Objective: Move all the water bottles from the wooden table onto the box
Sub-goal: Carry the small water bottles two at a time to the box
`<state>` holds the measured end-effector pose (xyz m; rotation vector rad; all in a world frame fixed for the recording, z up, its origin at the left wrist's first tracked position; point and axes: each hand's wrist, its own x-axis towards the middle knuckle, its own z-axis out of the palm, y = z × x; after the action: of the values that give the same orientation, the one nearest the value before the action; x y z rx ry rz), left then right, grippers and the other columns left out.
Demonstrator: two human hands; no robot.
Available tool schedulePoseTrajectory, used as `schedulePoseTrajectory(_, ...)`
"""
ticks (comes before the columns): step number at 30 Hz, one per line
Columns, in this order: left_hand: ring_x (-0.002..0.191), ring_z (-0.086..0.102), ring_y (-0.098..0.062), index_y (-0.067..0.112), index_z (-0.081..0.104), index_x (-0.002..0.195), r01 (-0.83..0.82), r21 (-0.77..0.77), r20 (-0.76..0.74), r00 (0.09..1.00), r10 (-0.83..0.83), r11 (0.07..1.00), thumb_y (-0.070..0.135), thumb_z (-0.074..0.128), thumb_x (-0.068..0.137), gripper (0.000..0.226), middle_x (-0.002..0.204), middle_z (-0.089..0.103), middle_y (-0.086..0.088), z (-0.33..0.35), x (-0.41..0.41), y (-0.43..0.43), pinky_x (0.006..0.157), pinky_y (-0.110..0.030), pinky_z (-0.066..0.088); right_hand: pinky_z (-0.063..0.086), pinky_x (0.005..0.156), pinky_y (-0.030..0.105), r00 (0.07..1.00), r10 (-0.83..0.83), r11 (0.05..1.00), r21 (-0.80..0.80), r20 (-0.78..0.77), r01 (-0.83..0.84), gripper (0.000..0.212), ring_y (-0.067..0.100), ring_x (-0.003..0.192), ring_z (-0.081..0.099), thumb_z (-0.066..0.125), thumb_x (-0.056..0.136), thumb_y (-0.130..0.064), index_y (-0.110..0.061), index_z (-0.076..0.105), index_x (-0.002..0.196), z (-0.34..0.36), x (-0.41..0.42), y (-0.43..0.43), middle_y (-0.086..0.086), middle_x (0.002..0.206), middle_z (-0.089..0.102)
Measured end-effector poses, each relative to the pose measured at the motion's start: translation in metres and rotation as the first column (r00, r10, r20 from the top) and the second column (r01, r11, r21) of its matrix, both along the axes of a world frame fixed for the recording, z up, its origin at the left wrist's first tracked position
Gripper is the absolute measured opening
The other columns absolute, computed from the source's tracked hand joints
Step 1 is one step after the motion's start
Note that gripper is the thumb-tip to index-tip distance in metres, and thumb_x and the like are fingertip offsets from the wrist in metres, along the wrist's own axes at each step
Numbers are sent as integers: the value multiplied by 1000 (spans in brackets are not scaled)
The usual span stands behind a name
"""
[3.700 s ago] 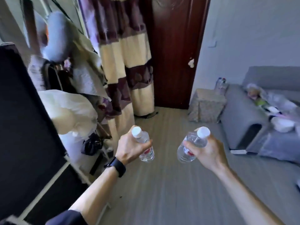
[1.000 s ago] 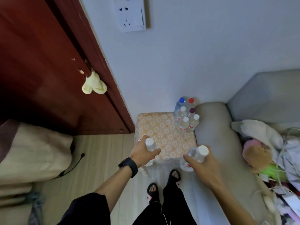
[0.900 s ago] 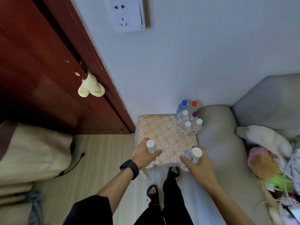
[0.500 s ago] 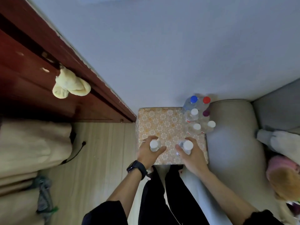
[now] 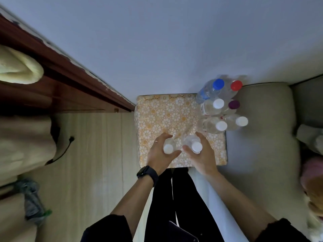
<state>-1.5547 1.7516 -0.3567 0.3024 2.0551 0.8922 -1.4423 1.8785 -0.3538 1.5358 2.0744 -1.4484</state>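
Fingers (image 5: 163, 137) of the left hand (image 5: 160, 156) curl round a white-capped bottle (image 5: 168, 148), thumb on the near side; a dark watch (image 5: 147, 173) sits on that wrist. The right hand (image 5: 203, 158) grips a second white-capped bottle (image 5: 196, 147) the same way, just beside the first. Both bottles are upright and seen cap-on. Their bodies are mostly hidden by the hands, and the right one is smeared by blur. Bases not visible, so I cannot tell whether either bottle touches the surface below.

Beneath both hands: the box (image 5: 166, 112), its top covered in an orange-and-white flower pattern. The hands are over its near half.

Far right corner of the box: a cluster of six bottles (image 5: 218, 103), packed touching, upright. Caps read three white, one blue, one red, one purple. The two rightmost appear to overhang the box edge toward the grey sofa arm (image 5: 262, 128); the footing there is hard to make out.

Left of the box: pale wood floor (image 5: 96, 154), then a red-brown door frame (image 5: 61, 67). Behind everything, a plain wall (image 5: 157, 41).
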Motion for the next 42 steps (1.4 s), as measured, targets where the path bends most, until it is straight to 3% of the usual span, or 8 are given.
schedulePoseTrajectory(3, 136, 38, -11, 43, 34, 142, 67, -29, -34, 997, -68, 997, 50, 82, 73, 84, 158, 25, 14, 0, -5, -8, 95, -27, 40, 45, 106, 45, 998, 60, 997, 51, -16, -59, 74, 17, 128, 53, 74, 81, -55, -27, 43, 143, 6, 6, 1, -5, 139, 56)
schedulePoseTrajectory(6, 141, 31, -9, 51, 21, 145, 164, -60, -103, 980, -170, 985, 56, 80, 72, 94, 163, 10, 15, 5, -10, -16, 97, -28, 40, 45, 106, 42, 985, 174, 975, 140, -8, -171, 64, 18, 129, 48, 73, 87, -42, -22, 46, 141, 20, 10, 1, 0, 141, 50)
schedulePoseTrajectory(12, 122, 56, -15, 36, 49, 136, 314, -127, -186, 924, -334, 941, 46, 70, 87, 55, 154, 37, 12, 13, -15, -17, 89, -27, 49, 51, 86, 38, 872, 434, 815, 314, 226, -487, 44, 29, 108, 55, 62, 96, -39, -23, 54, 136, 39, 13, 10, 9, 128, 51)
schedulePoseTrajectory(19, 117, 59, -25, 31, 43, 139, 243, -191, -111, 957, -267, 951, 51, 70, 85, 63, 141, 55, 4, 23, -19, -4, 98, -40, 48, 51, 74, 37, 731, 566, 711, 222, 382, -667, 44, 27, 100, 61, 46, 101, -45, -22, 45, 139, 48, -2, 20, 5, 113, 62)
schedulePoseTrajectory(28, 112, 62, -21, 23, 49, 134, 194, -127, -164, 963, -213, 973, 41, 79, 81, 63, 133, 63, 1, 33, -65, 43, 91, -36, 52, 50, 74, 34, 729, 556, 664, 314, 400, -679, 41, 25, 98, 69, 46, 102, -41, -18, 47, 136, 71, -45, 54, 3, 110, 71)
schedulePoseTrajectory(34, 95, 61, -15, 22, 52, 132, 164, -61, -261, 950, -174, 985, 36, 78, 83, 58, 122, 68, 1, 36, -103, 97, 76, -24, 46, 39, 61, 31, 728, 522, 591, 427, 445, -685, 38, 26, 88, 69, 48, 103, -38, -11, 51, 130, 75, -103, 86, 8, 99, 70)
schedulePoseTrajectory(38, 109, 60, -17, 23, 57, 132, 96, -14, -285, 954, -96, 995, 33, 82, 79, 59, 131, 60, 1, 23, -120, 122, 88, -28, 48, 43, 56, 34, 705, 507, 554, 439, 497, -707, 31, 30, 81, 69, 53, 103, -24, -5, 51, 127, 59, -138, 109, 12, 95, 69)
schedulePoseTrajectory(42, 109, 62, -24, 27, 59, 131, -7, 18, -268, 963, 12, 1000, 36, 85, 73, 64, 139, 46, -3, 5, -119, 130, 95, -41, 54, 43, 55, 33, 706, 471, 516, 485, 528, -706, 54, 30, 87, 70, 56, 100, -12, 3, 33, 146, 44, -151, 125, 14, 102, 69)
